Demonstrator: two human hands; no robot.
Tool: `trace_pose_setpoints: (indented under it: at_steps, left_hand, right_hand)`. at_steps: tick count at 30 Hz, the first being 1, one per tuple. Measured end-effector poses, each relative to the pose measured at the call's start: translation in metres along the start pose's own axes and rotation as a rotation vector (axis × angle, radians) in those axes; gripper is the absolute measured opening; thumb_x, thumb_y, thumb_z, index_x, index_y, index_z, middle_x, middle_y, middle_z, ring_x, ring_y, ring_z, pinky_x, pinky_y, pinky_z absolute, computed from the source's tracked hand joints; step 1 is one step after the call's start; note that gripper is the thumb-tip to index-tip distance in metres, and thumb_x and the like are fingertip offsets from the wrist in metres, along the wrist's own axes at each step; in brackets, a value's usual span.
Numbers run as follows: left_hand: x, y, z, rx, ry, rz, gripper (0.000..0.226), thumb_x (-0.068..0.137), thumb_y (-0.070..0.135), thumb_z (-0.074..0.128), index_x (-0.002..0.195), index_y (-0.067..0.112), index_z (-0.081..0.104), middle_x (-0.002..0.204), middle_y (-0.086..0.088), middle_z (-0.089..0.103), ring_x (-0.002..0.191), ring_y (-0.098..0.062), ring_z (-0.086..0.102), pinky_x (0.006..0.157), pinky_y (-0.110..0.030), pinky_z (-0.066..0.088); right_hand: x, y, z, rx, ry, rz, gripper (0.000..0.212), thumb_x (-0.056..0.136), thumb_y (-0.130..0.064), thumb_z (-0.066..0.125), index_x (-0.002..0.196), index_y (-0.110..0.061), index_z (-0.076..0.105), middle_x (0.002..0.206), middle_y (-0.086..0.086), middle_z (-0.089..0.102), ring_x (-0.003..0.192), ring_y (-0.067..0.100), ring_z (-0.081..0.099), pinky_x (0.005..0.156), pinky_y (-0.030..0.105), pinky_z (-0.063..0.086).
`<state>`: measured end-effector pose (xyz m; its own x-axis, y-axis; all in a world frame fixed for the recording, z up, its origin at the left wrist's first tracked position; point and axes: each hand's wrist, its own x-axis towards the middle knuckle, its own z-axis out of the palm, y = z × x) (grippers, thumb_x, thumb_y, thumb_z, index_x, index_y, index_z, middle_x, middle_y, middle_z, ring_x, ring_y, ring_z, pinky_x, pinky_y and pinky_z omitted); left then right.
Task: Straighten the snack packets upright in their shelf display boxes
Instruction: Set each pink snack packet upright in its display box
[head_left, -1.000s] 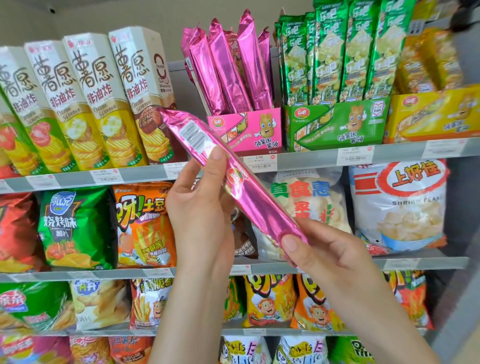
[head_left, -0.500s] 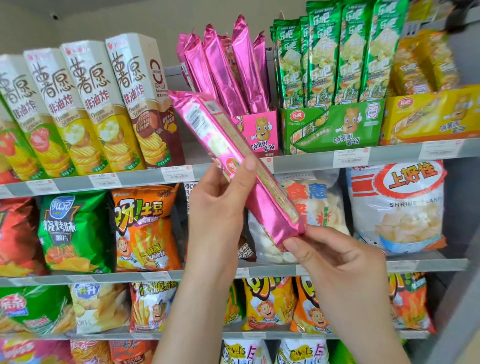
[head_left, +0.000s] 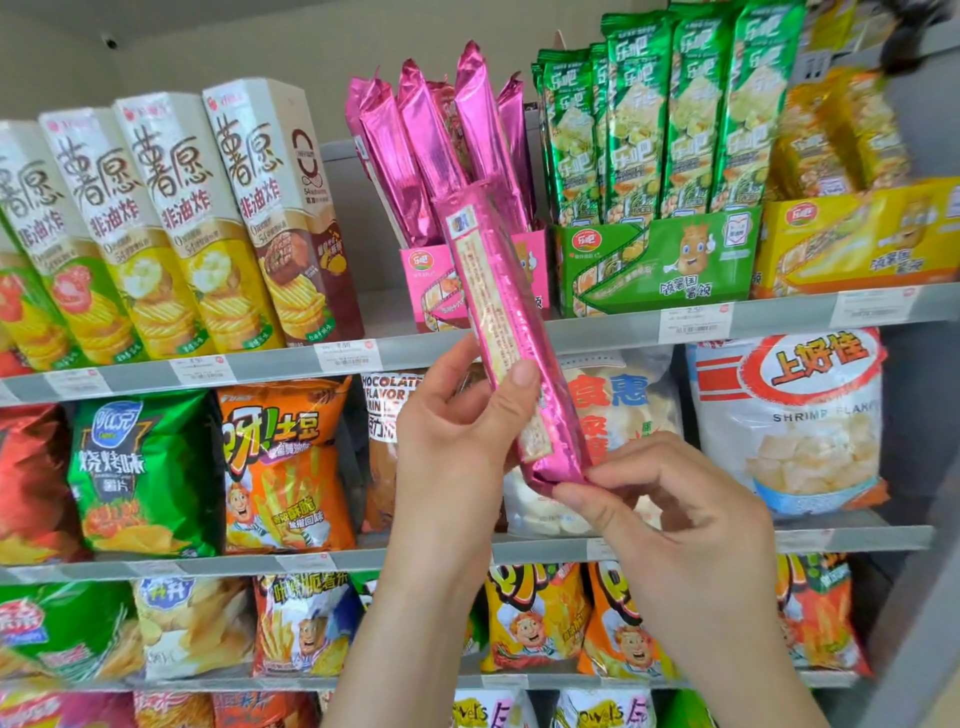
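Observation:
A long pink foil snack packet stands nearly upright in front of the top shelf, its printed back facing me. My left hand grips its lower half, thumb across the front. My right hand pinches the packet's bottom seam. Behind it, the pink display box on the top shelf holds several more pink packets that lean at different angles. To the right, a green display box holds green packets standing upright, and a yellow display box holds yellow packets.
Tall chip cartons lean on the top shelf at left. The shelf edge carries price tags. Lower shelves hold chip bags and a shrimp flakes bag. A gap sits between the cartons and the pink box.
The held pink packet has swung from a steep diagonal to nearly upright and turned so its printed back faces me. Both hands rose slightly with it.

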<state>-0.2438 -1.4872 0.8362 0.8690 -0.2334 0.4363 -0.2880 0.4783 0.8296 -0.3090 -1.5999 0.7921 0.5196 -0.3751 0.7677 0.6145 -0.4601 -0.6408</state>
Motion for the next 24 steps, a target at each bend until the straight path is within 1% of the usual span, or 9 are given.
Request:
trace_pose_setpoints:
  at_steps: [2, 4, 6, 9, 13, 16, 19, 21, 24]
  left_hand:
    - [0.002, 0.0, -0.004, -0.002, -0.021, 0.006, 0.046, 0.081, 0.027, 0.07, 0.125, 0.013, 0.062, 0.09, -0.004, 0.075, 0.073, -0.014, 0.07, 0.063, -0.026, 0.055]
    - [0.004, 0.001, -0.007, 0.006, -0.07, 0.008, 0.043, 0.086, 0.025, 0.063, 0.126, 0.009, 0.06, 0.082, -0.002, 0.074, 0.068, -0.013, 0.068, 0.062, -0.026, 0.054]
    - [0.005, 0.001, -0.007, 0.03, -0.12, 0.016, 0.038, 0.09, 0.023, 0.057, 0.125, 0.009, 0.06, 0.081, -0.005, 0.073, 0.07, -0.014, 0.067, 0.064, -0.027, 0.055]
    - [0.006, -0.001, -0.005, 0.075, -0.177, 0.037, 0.03, 0.093, 0.024, 0.051, 0.12, 0.019, 0.063, 0.109, -0.015, 0.071, 0.096, -0.025, 0.068, 0.085, -0.042, 0.055]
    - [0.007, 0.003, -0.004, 0.083, -0.222, 0.006, 0.035, 0.095, 0.023, 0.045, 0.128, 0.018, 0.057, 0.123, -0.008, 0.067, 0.116, -0.022, 0.062, 0.1, -0.041, 0.048]
    - [0.017, 0.018, -0.006, 0.133, -0.245, 0.03, 0.034, 0.089, 0.032, 0.058, 0.121, 0.023, 0.063, 0.11, -0.001, 0.069, 0.102, -0.013, 0.063, 0.087, -0.032, 0.051]
    - [0.029, 0.035, -0.006, 0.337, -0.271, 0.15, 0.032, 0.09, 0.028, 0.064, 0.119, 0.014, 0.059, 0.107, -0.012, 0.068, 0.097, -0.02, 0.064, 0.087, -0.037, 0.055]
    - [0.038, 0.041, -0.008, 0.452, -0.28, 0.2, 0.026, 0.093, 0.02, 0.064, 0.117, 0.014, 0.058, 0.105, -0.006, 0.07, 0.099, -0.02, 0.066, 0.089, -0.037, 0.055]
    - [0.049, 0.046, -0.009, 0.556, -0.256, 0.244, 0.028, 0.09, 0.026, 0.065, 0.115, 0.016, 0.058, 0.101, 0.001, 0.071, 0.093, -0.018, 0.068, 0.087, -0.045, 0.055]
  right_hand:
    - [0.004, -0.002, -0.004, 0.125, -0.073, 0.088, 0.011, 0.071, -0.029, 0.082, 0.073, -0.025, 0.071, 0.074, -0.007, 0.067, 0.071, 0.015, 0.064, 0.064, 0.024, 0.052]
    - [0.008, -0.004, -0.008, 0.242, -0.155, 0.189, 0.011, 0.075, -0.034, 0.08, 0.075, -0.026, 0.072, 0.077, -0.006, 0.069, 0.075, 0.01, 0.067, 0.069, 0.018, 0.053]
    - [0.013, -0.005, -0.011, 0.301, -0.23, 0.285, 0.021, 0.077, -0.046, 0.073, 0.076, -0.026, 0.07, 0.084, -0.005, 0.07, 0.082, 0.008, 0.067, 0.077, 0.021, 0.054]
    - [0.022, -0.005, -0.007, 0.382, -0.318, 0.392, 0.028, 0.077, -0.048, 0.076, 0.08, -0.025, 0.059, 0.096, 0.004, 0.072, 0.091, 0.026, 0.071, 0.083, 0.037, 0.058]
    - [0.03, -0.008, 0.0, 0.486, -0.35, 0.425, 0.04, 0.066, -0.034, 0.079, 0.099, -0.022, 0.062, 0.098, 0.01, 0.075, 0.086, 0.026, 0.073, 0.077, 0.032, 0.06]
    - [0.035, -0.005, 0.004, 0.412, -0.248, 0.361, 0.041, 0.062, -0.027, 0.086, 0.096, -0.028, 0.065, 0.094, 0.005, 0.075, 0.083, 0.02, 0.072, 0.07, 0.026, 0.058]
    - [0.038, -0.002, 0.011, 0.286, -0.175, 0.294, 0.044, 0.06, -0.027, 0.086, 0.094, -0.038, 0.062, 0.096, -0.003, 0.074, 0.08, 0.016, 0.071, 0.069, 0.026, 0.057]
    - [0.042, -0.002, 0.016, 0.158, -0.193, 0.261, 0.052, 0.062, -0.028, 0.089, 0.098, -0.046, 0.057, 0.101, -0.009, 0.07, 0.08, 0.012, 0.069, 0.07, 0.031, 0.058]
    - [0.055, -0.004, 0.018, 0.042, -0.321, 0.228, 0.065, 0.066, -0.03, 0.088, 0.108, -0.057, 0.046, 0.109, -0.018, 0.064, 0.084, 0.009, 0.068, 0.076, 0.038, 0.056]
